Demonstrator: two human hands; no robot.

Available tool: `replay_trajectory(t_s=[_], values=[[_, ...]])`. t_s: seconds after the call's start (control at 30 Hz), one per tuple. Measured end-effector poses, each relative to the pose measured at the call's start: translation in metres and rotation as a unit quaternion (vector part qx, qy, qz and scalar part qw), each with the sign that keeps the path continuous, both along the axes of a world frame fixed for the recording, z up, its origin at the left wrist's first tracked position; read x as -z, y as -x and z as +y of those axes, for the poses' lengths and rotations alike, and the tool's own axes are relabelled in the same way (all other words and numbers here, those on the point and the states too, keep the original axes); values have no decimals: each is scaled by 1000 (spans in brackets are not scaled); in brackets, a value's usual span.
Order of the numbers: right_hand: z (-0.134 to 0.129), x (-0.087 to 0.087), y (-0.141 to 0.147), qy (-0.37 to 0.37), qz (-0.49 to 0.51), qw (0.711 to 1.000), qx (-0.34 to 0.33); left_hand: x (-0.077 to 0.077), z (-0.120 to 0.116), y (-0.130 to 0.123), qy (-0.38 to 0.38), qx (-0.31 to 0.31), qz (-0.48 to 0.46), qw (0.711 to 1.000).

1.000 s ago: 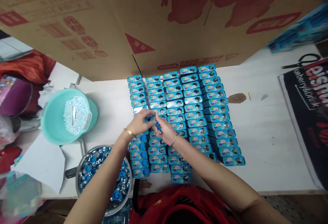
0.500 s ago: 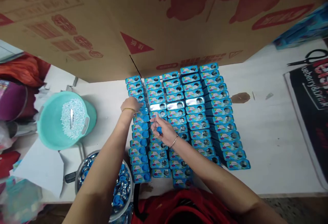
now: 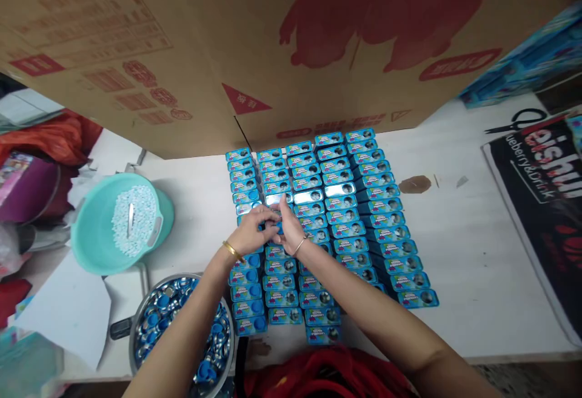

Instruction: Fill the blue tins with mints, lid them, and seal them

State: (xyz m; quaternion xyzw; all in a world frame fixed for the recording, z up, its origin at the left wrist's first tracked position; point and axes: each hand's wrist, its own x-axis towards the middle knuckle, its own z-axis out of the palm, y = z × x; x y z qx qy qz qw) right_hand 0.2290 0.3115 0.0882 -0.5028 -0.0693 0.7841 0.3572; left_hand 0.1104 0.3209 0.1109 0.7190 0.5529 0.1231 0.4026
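Rows of small blue printed boxes [image 3: 350, 229] stand on the white table, each with a round spot at one end of its top. My left hand [image 3: 252, 231], a gold bangle at its wrist, meets my right hand over the left columns. In my right hand [image 3: 290, 228] is a small blue piece [image 3: 279, 227], and the fingers of my left hand touch it. Left of my arms, a metal pan [image 3: 157, 310] holds many blue and silver pieces. Some boxes under my hands are hidden.
A teal basin [image 3: 91, 228] with small white pellets and a metal scoop stands at the left. Behind the rows rises a large cardboard box [image 3: 200, 82]. Black scissors [image 3: 518, 121] and a dark printed bag [image 3: 522, 185] lie at the right.
My left hand has moved from the leftmost column toward the right and nearer to me, to meet my right hand. The camera view has shifted slightly.
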Motion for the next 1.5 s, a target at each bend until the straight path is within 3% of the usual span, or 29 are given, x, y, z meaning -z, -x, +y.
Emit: replay_trajectory(t_s=[0.07, 0.13, 0.2, 0.3, 0.47, 0.63, 0.77, 0.87, 0.97, 1.03, 1.13, 1.23, 1.3, 1.4, 1.5], values=[[4, 1, 4, 6, -7, 1000, 7, 1, -6, -2, 6, -26, -29, 999], [8, 3, 7, 8, -10, 1000, 21, 6, 5, 1, 17, -87, -16, 996], [9, 8, 7, -9, -15, 999, 28, 12, 30, 8, 31, -169, 57, 983], [4, 16, 3, -47, -39, 998, 19, 22, 74, 23, 53, -257, 227, 938], [-9, 17, -2, -65, -63, 996, -9, 37, 114, 39, 113, -229, 302, 918], [-21, 12, 5, -129, -89, 986, -51, 41, 122, 35, 147, -202, 376, 892], [-43, 6, 16, -248, -128, 951, -133, 33, 113, 24, 124, -217, 366, 896], [-71, -2, 27, -333, -149, 900, -240, 17, 75, 38, 93, -230, 321, 914], [-107, -11, 49, -420, -183, 817, -350, -11, -5, 81, 26, -271, 175, 946], [-134, -16, 71, -495, -195, 731, -427, -32, -78, 117, 33, -329, 85, 940], [-169, -13, 112, -578, -223, 563, -547, -50, -192, 163, 79, -454, 88, 883], [-193, 3, 151, -612, -284, 416, -610, -41, -283, 178, 118, -556, 34, 822], [-202, 16, 169, -626, -315, 359, -616, -23, -323, 170, 115, -598, 7, 793], [-208, 32, 180, -635, -331, 327, -616, 5, -354, 146, 92, -640, -31, 762], [-209, 42, 181, -636, -303, 318, -635, 25, -362, 127, 89, -650, -61, 752]])
